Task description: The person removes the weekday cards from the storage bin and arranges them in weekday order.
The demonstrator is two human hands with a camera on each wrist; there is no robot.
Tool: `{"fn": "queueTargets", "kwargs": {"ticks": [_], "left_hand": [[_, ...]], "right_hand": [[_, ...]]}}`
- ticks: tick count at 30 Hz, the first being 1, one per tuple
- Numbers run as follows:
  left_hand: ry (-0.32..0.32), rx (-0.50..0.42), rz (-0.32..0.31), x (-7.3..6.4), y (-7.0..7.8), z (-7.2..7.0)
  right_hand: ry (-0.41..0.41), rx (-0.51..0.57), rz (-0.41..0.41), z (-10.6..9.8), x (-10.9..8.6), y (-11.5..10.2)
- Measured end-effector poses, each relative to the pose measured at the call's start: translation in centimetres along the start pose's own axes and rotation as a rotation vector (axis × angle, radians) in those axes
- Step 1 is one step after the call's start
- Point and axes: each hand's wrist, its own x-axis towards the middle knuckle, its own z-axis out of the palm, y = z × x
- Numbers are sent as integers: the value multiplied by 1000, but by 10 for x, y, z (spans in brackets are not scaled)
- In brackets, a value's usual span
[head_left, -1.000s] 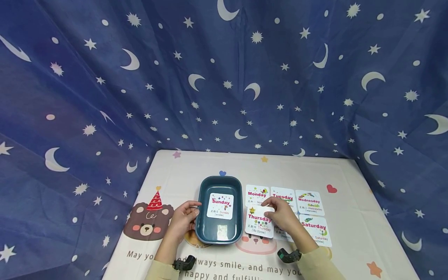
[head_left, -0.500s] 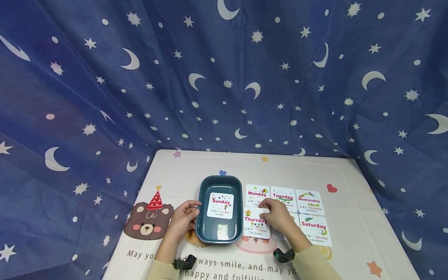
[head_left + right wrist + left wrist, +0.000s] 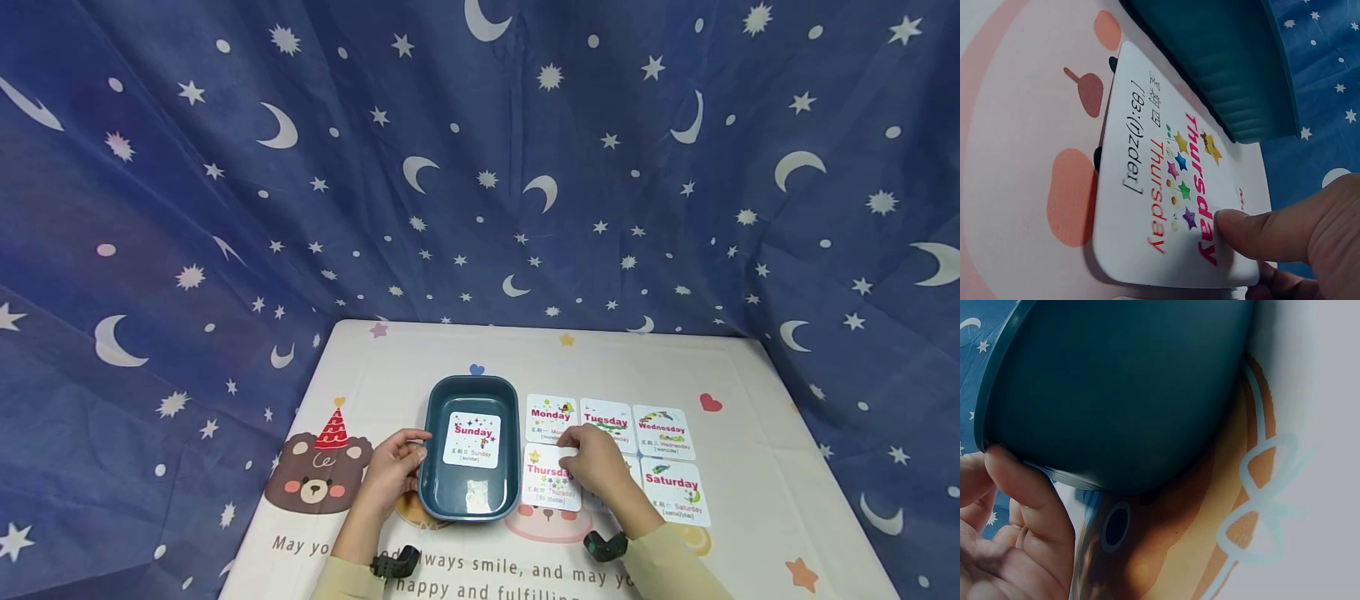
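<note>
My right hand (image 3: pixel 603 462) pinches the right edge of a white Thursday card (image 3: pixel 550 483), thumb on its printed face and a finger beneath. In the right wrist view that edge of the card (image 3: pixel 1141 206) is slightly raised, with a shadow under it. The card is just below the Monday card (image 3: pixel 551 417). My left hand (image 3: pixel 393 471) holds the left rim of a dark teal tray (image 3: pixel 431 492); in the left wrist view the thumb (image 3: pixel 1029 487) presses at the rim. A Sunday card (image 3: pixel 472 440) lies inside the tray.
Right of Monday are the Tuesday card (image 3: pixel 607 414) and Wednesday card (image 3: pixel 663 433). Below Wednesday is the Saturday card (image 3: pixel 672 493). Another card is mostly hidden under my right hand. A printed cloth (image 3: pixel 450 350) covers the table; a starry curtain (image 3: pixel 480 208) rises behind.
My right hand has moved the Thursday card a little left, then slightly back right, lowering it beneath Monday. The left hand and tray have stayed put.
</note>
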Motion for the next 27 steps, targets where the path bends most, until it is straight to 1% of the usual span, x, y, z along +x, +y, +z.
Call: {"fn": "queueTargets", "kwargs": {"ticks": [4,10,20,27], "left_hand": [[-3,-9,0,0,0,0],[-3,-9,2,0,-1,0],[2,-4,5,-1,0,0],[-5,-8,6,-1,0,0]], "right_hand": [[13,-29,-3,1,0,2],[30,-36,-7,6,1,4],[15,-44,9,11,6,6],[19,-47,-6,12,8,8]]}}
